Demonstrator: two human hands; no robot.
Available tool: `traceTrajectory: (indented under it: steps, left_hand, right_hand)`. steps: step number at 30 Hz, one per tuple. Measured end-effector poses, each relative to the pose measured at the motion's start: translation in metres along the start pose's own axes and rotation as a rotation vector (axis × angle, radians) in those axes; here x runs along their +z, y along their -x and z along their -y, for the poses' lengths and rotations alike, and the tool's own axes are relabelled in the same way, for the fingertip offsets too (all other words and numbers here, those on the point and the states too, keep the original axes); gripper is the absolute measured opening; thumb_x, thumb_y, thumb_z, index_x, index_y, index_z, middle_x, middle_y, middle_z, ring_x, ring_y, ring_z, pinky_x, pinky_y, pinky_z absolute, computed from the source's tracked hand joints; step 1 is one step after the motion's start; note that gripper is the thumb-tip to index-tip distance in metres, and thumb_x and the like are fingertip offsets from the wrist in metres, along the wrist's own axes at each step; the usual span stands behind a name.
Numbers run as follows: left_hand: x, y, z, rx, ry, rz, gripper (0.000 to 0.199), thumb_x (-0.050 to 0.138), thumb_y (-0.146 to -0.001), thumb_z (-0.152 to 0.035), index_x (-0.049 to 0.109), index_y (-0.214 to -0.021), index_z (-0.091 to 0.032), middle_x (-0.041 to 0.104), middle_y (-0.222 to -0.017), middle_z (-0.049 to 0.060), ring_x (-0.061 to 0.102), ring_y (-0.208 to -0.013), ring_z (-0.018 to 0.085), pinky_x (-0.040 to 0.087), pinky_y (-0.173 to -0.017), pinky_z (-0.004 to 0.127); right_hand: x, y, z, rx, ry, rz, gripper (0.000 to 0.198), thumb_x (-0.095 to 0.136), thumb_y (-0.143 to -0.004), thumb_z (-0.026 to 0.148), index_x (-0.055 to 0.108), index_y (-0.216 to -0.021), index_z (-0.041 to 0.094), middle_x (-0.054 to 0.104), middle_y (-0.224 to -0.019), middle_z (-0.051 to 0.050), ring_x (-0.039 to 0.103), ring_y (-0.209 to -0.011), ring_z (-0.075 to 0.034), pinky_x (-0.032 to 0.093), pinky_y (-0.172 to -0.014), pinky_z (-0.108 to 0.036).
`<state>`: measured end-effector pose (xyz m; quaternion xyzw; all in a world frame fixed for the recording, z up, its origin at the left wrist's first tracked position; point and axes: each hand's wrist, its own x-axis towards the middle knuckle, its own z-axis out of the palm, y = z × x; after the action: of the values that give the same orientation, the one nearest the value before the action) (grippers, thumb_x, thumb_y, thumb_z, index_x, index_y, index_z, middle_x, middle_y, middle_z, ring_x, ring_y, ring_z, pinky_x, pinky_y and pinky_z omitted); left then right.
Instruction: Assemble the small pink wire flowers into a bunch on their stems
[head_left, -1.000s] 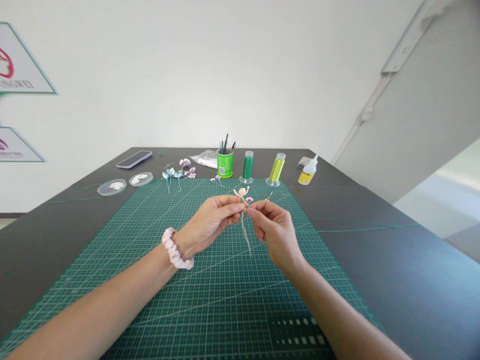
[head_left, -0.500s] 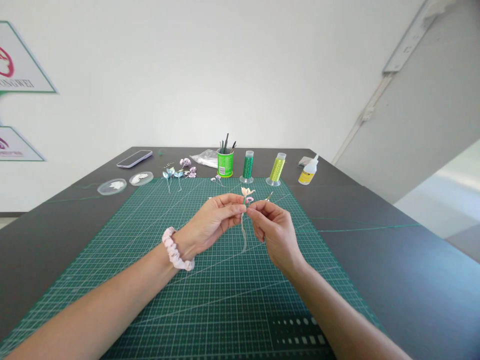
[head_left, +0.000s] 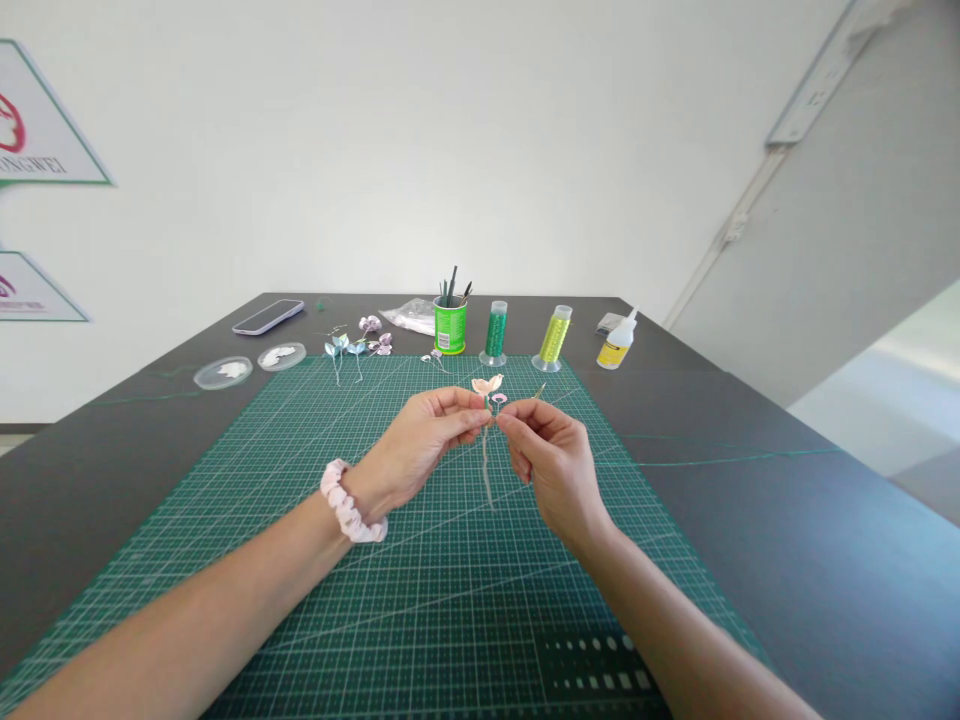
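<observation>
My left hand (head_left: 431, 435) pinches the thin stem of a small pale pink flower (head_left: 487, 384) between thumb and fingertips. Green winding (head_left: 486, 403) shows on the stem just under the petals, and the pale stem end (head_left: 487, 475) hangs below my fingers. Close beside it, my right hand (head_left: 551, 455) is closed in a pinch at the stem, on what looks like a fine green thread (head_left: 697, 462); this thread also runs across the table to the right. A small pointed metal tip (head_left: 539, 391) shows behind my right hand. A small pink-purple flower (head_left: 499, 398) appears just behind the fingertips.
A green cutting mat (head_left: 360, 600) covers the black table (head_left: 750, 500). Behind stand a green can of tools (head_left: 450, 328), green (head_left: 496, 335) and yellow-green thread spools (head_left: 554, 340), and a glue bottle (head_left: 616, 345). Leftward lie blue flowers (head_left: 341, 345), clear dishes (head_left: 223, 373) and a phone (head_left: 268, 317).
The pink flower has turned in my left fingers and now shows wider petals. Its hanging stem end has swung straighter. Both hands stay nearly in place.
</observation>
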<state>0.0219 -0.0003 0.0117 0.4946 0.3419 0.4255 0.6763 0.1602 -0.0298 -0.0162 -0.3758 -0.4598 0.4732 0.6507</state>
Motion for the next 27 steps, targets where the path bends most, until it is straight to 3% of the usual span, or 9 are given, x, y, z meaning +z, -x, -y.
traceTrajectory:
  steps: [10,21,27]
  left_hand:
    - [-0.0027,-0.0003,0.0003,-0.025,0.020,0.040,0.014,0.077,-0.067,-0.020,0.064,-0.067,-0.013,0.059,-0.066,-0.003,0.051,-0.065,0.007,0.041,-0.069,0.024]
    - [-0.0018,-0.0004,-0.0011,0.001,0.025,-0.012,0.020,0.080,-0.065,-0.018,0.066,-0.078,-0.014,0.062,-0.066,-0.003,0.053,-0.065,0.007,0.041,-0.069,0.023]
    - [-0.0016,0.0003,-0.0021,0.014,0.026,-0.017,0.014,0.080,-0.065,-0.017,0.067,-0.071,-0.014,0.061,-0.068,-0.003,0.052,-0.067,0.007,0.042,-0.069,0.023]
  right_hand:
    - [-0.0005,0.0008,0.0009,-0.060,0.052,-0.006,0.014,0.070,-0.072,0.028,0.063,-0.064,0.020,0.043,-0.044,0.009,0.029,-0.036,-0.006,0.019,-0.034,-0.022]
    - [-0.0008,0.0003,0.0003,-0.051,0.075,-0.002,0.015,0.070,-0.072,0.030,0.062,-0.064,0.020,0.042,-0.045,0.008,0.029,-0.038,-0.006,0.020,-0.036,-0.024]
    - [-0.0018,0.0007,-0.0005,-0.051,0.077,0.003,0.015,0.070,-0.073,0.030,0.062,-0.064,0.020,0.043,-0.046,0.008,0.029,-0.038,-0.006,0.020,-0.036,-0.024]
